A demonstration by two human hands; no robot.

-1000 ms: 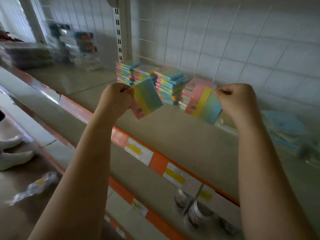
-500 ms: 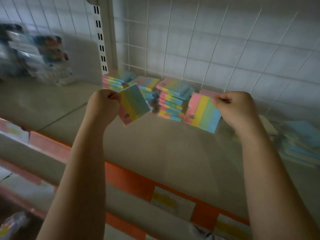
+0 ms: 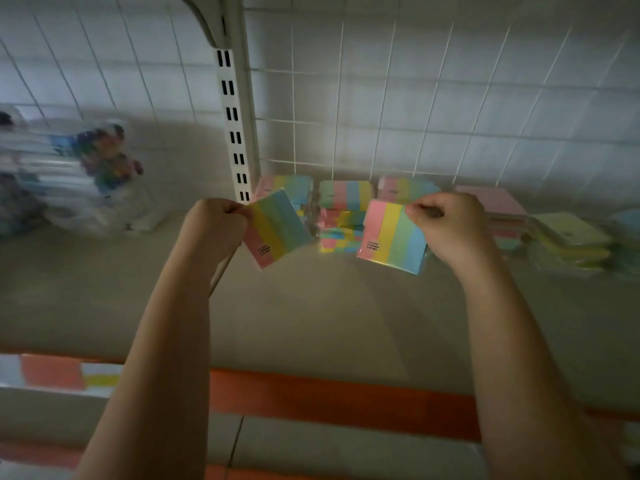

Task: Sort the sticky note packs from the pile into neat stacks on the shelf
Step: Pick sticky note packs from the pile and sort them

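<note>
Above shelf (image 3: 311,323), two gripped packs (image 3: 277,228)

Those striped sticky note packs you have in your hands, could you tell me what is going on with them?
A person is sorting stock on a beige metal shelf. The left hand pinches one flat pastel-striped sticky note pack by its corner, and the right hand pinches a second striped pack. Both packs are held in the air in front of the neat stacks of striped packs by the white wire grid back wall. Neither is set down yet.
</note>
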